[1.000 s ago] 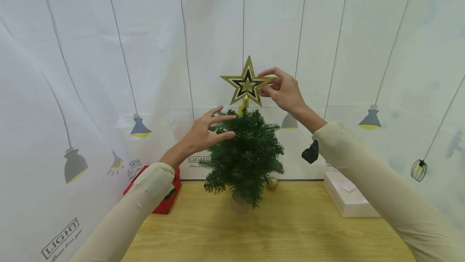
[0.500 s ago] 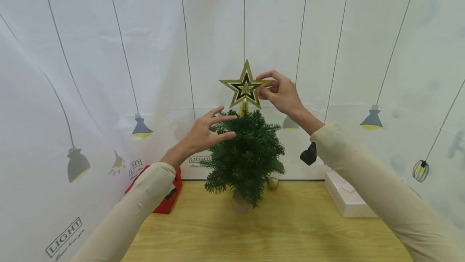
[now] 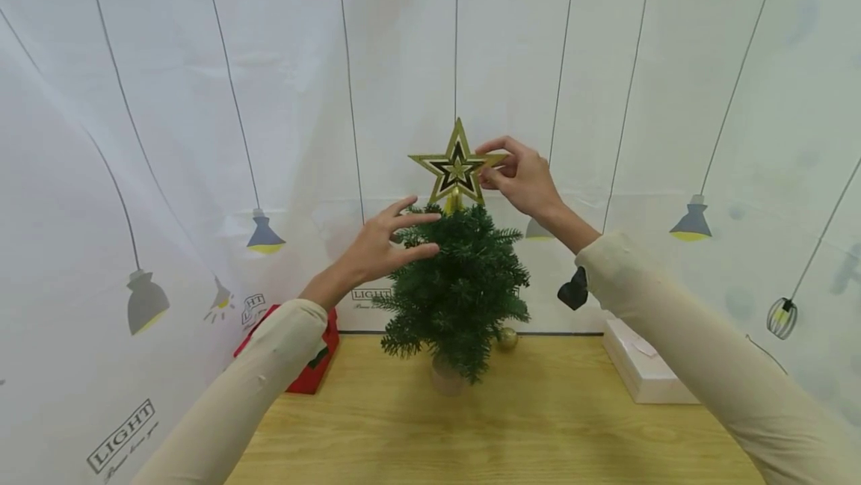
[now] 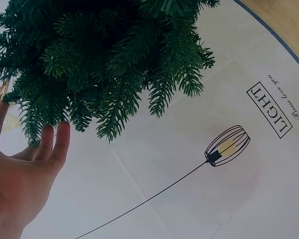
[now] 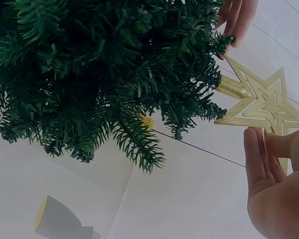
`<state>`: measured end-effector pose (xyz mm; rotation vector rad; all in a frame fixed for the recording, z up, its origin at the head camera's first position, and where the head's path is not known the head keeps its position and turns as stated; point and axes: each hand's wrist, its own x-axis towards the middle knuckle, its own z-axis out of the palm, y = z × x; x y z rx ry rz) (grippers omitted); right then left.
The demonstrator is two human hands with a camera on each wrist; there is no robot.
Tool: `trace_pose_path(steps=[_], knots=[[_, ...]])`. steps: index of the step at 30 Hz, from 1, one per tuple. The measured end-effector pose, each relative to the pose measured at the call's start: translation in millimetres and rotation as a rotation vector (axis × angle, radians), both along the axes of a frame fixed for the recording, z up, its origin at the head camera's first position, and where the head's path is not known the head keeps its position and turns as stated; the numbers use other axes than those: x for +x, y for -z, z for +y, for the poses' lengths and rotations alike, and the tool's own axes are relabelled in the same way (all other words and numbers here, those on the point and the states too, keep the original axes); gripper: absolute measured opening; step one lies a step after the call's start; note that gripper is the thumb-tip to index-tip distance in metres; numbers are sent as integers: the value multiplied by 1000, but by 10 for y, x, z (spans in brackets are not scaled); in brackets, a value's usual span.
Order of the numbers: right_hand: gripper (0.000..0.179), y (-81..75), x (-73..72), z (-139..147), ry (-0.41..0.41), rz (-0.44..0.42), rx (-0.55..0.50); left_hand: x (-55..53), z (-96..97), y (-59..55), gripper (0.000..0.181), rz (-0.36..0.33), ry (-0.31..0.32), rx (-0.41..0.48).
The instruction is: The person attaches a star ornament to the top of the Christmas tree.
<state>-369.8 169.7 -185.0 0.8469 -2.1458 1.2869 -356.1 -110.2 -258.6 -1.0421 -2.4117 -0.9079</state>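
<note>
A gold star tree topper stands upright at the tip of a small green Christmas tree. My right hand pinches the star's right point between thumb and fingers. In the right wrist view, the gold tube under the star meets the top branches, and its lower end is hidden among the needles. My left hand is at the upper left of the tree, fingers spread and touching the branches. In the left wrist view those fingertips lie against the needles.
The tree's pot stands on a wooden table. Behind it lies a gold ball ornament. A red bag-like object is at the left, partly behind my sleeve, and a white box at the right. A printed backdrop hangs behind.
The star has come down a little onto the treetop, with my right hand still pinching it. My left hand stays at the branches. The view has shifted slightly.
</note>
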Motion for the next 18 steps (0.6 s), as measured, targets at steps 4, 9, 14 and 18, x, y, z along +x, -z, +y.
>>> trace_pose_path(steps=[4,9,14,18], knots=[[31,25,-7,16,-9,-13,-6,-5,6,6,57,7,8,1],[30,51,-16,16,-3,-15,-1,3,13,-3,56,9,9,5],[30,106,-27,9,-1,-17,11,13,18,-4,55,4,1,6],[30,152,-35,7,-7,-25,11,13,13,-1,55,0,-2,8]])
